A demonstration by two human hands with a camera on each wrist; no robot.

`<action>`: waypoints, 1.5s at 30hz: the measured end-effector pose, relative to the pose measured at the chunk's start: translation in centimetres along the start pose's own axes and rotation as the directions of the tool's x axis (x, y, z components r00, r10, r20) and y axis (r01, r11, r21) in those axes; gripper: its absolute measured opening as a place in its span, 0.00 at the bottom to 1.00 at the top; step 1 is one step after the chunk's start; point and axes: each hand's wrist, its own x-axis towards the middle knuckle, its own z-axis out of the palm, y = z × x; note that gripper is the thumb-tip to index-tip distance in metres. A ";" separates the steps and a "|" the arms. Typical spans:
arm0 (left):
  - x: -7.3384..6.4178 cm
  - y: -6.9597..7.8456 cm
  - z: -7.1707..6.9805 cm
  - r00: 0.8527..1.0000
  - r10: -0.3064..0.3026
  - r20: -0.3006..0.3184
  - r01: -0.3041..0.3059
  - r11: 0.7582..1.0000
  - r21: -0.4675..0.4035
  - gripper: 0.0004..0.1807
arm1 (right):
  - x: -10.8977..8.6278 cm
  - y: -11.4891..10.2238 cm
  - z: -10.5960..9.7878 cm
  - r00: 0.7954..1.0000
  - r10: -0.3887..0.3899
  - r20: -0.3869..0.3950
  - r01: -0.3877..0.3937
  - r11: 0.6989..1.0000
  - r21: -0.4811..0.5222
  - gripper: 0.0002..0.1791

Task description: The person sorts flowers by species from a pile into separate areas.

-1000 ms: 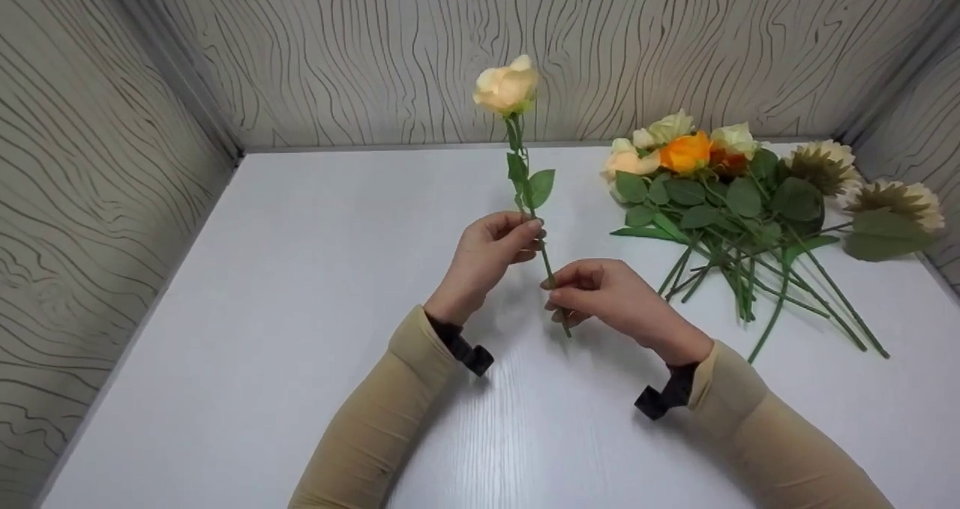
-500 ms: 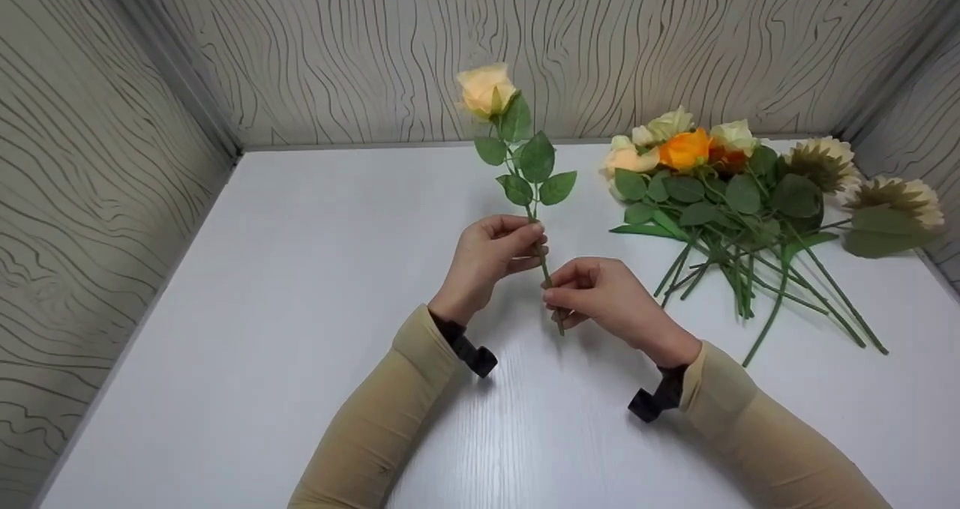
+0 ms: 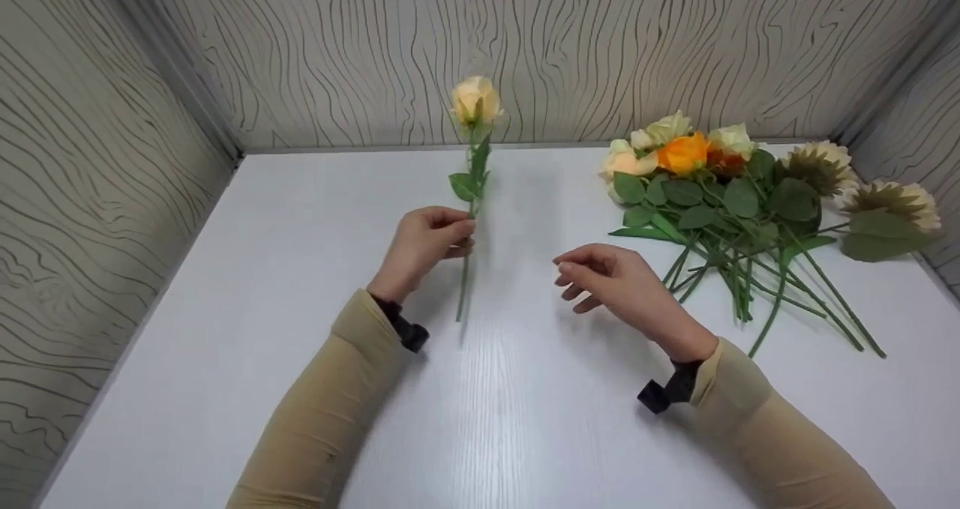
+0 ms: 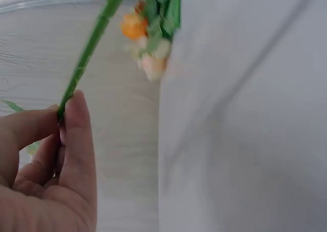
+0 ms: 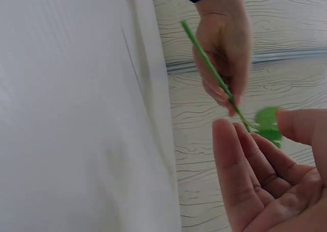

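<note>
My left hand pinches the green stem of a pale peach rose below its leaves. The rose stands nearly upright over the table, its bare stem end hanging below the fingers. In the left wrist view, thumb and fingertips close on the green stem. To the right, my right hand is apart from the stem, fingers loosely bent with nothing between them. The right wrist view shows a gap between the thumb and fingers of that hand, with the stem beyond.
A pile of flowers lies on the white table at the back right. It has an orange rose, pale roses, two cream flowers with brown undersides and several crossing stems. Wood-patterned walls edge the table.
My right hand has let go of the lower stem and stays at the right. My left hand has carried the rose leftward. The rose has also turned about its stem.
</note>
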 end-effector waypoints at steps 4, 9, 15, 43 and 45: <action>0.4 -0.4 -6.6 0.991 -0.028 -0.128 0.065 0.953 0.297 0.15 | -0.2 -0.4 -1.1 0.999 -0.024 -0.047 0.024 1.000 -0.016 0.20; 0.0 -1.3 -13.7 0.958 0.017 -0.286 0.174 0.758 0.629 0.14 | -0.2 -0.4 -1.7 0.997 -0.046 -0.065 0.045 0.999 -0.024 0.19; -1.0 -3.1 -18.4 0.922 0.115 -0.371 0.245 0.569 0.785 0.12 | 0.0 -0.1 -1.6 0.998 -0.032 -0.057 0.031 0.999 -0.023 0.20; -0.6 -1.2 -4.9 0.962 0.273 -0.007 -0.116 0.433 0.894 0.37 | -1.3 3.3 -11.5 0.948 -0.020 -0.318 -0.134 0.881 -0.455 0.25; -0.9 -1.1 -1.8 0.958 0.276 0.075 -0.178 0.370 0.912 0.39 | -2.2 4.0 -13.8 0.927 -0.038 -0.373 -0.186 0.816 -0.546 0.23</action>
